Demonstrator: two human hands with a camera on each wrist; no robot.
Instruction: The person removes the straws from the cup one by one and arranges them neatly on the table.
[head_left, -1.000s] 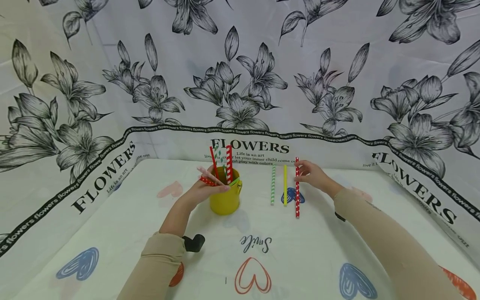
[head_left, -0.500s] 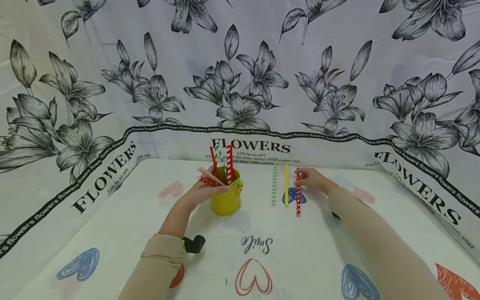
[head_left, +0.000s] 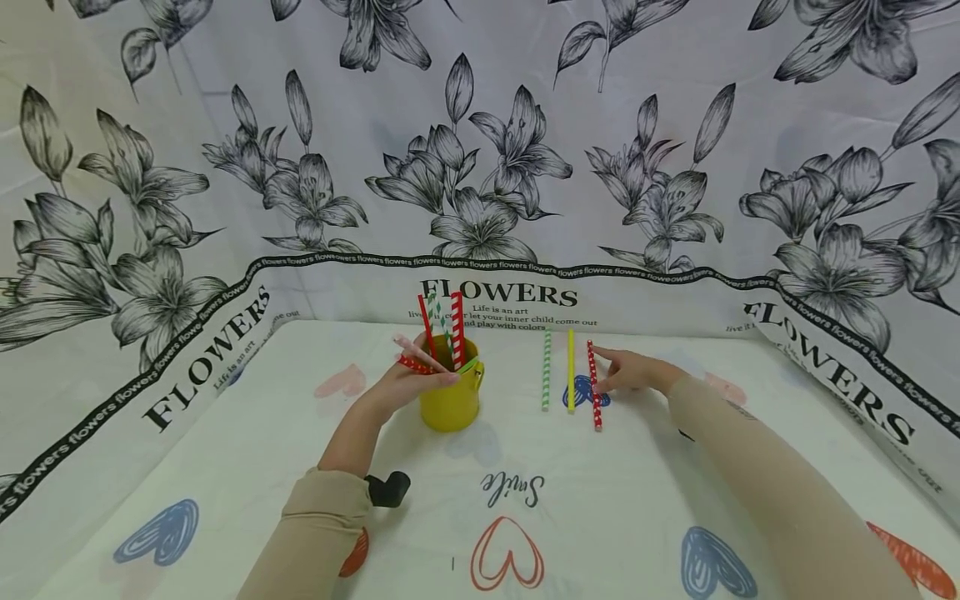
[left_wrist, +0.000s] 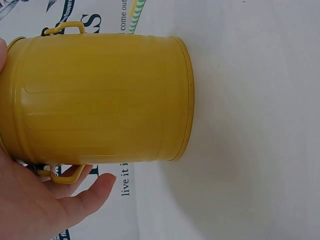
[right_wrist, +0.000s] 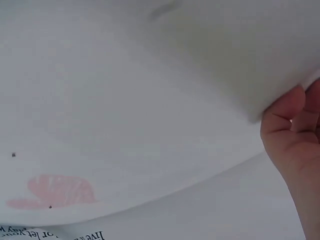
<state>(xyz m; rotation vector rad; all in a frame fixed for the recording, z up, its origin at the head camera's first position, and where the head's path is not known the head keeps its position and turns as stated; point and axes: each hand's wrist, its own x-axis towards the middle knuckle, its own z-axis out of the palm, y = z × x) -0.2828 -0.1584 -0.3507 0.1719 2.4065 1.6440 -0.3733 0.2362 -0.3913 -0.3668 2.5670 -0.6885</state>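
Note:
In the head view, my left hand (head_left: 393, 390) grips the yellow metal bucket (head_left: 450, 408) at its left rim. The left wrist view shows its fingers around the rim and a side handle (left_wrist: 70, 175). Several paper straws (head_left: 457, 329) stand in the bucket; a pink straw (head_left: 414, 350) leans out to the left. My right hand (head_left: 636, 371) touches the red dotted straw (head_left: 593, 383) from its right side, thumb and forefinger apart along it. That straw lies on the cloth beside a yellow straw (head_left: 571, 371) and a green striped straw (head_left: 546, 371).
A white printed cloth (head_left: 585, 500) with hearts and lettering covers the table. Behind it hangs a floral curtain (head_left: 495, 225). A black strap piece (head_left: 387, 489) sticks out at the left wrist.
The red dotted straw has come down to lie by the yellow one and now tilts slightly. My right hand's thumb and forefinger have spread apart along it. The left hand stays put.

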